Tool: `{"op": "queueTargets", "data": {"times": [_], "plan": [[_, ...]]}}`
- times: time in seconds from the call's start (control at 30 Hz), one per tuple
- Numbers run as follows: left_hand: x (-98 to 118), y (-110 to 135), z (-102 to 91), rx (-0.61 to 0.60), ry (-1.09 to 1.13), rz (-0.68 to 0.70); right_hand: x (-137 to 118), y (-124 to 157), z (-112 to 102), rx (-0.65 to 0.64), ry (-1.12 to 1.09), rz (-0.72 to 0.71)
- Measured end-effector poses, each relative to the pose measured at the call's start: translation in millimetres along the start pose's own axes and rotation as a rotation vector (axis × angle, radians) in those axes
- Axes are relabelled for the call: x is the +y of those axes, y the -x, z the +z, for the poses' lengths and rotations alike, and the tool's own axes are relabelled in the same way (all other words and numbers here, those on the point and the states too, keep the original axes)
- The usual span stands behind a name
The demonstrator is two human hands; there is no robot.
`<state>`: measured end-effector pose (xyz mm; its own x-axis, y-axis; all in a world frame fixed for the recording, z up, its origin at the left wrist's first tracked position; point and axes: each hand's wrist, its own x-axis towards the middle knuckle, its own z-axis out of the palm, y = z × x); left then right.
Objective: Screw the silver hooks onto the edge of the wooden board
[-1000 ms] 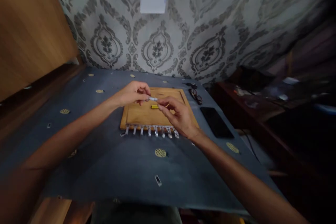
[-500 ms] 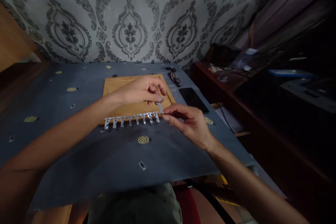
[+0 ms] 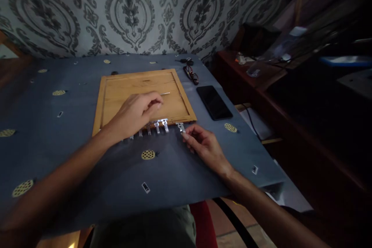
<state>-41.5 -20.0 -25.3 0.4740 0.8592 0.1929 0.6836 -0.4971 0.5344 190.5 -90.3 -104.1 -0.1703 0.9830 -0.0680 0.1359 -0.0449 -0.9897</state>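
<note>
Lying on blue-clothed table [image 3: 180,174], between far and near edges: wooden board [image 3: 130,79]. Left hand [image 3: 136,110] over board — fingers loosely curled, cannot tell if holding anything. Right hand [image 3: 203,145] by board's near right corner — thumb and finger pinching. Phone [image 3: 214,102] towards table's right edge, glasses [image 3: 191,74] nearer far right corner. Row of metal clips [image 3: 165,125] along board's near edge. Single clip [image 3: 180,127] in right hand's pinch, right of row. Thin rod [image 3: 165,93] just beyond left hand.
</note>
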Motion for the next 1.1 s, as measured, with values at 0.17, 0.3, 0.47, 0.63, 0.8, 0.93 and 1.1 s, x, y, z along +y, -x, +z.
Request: {"op": "queueTargets", "data": {"times": [0.17, 0.3, 0.47, 0.63, 0.8, 0.93, 1.1], "plan": [[1, 15, 21.1, -0.062, -0.218, 0.112, 2, -8, 1, -0.031, 0.078, -0.031], [7, 14, 31.2, -0.171, -0.303, 0.116, 5, -14, 2, -0.024, 0.140, -0.089], [8, 11, 40.9, -0.196, -0.328, 0.083, 9, -17, 1, -0.022, 0.182, -0.112], [2, 12, 49.9, -0.207, -0.338, 0.077, 10, -21, 2, -0.036, 0.216, -0.137], [0, 11, 52.1, -0.210, -0.353, 0.091, 9, -24, 4, -0.049, 0.222, -0.162], [1, 9, 51.6, -0.210, -0.354, 0.087, 8, -25, 4, -0.060, 0.219, -0.146], [2, 9, 51.6, -0.238, -0.352, 0.048, 8, -26, 3, -0.074, 0.227, -0.132]]}}
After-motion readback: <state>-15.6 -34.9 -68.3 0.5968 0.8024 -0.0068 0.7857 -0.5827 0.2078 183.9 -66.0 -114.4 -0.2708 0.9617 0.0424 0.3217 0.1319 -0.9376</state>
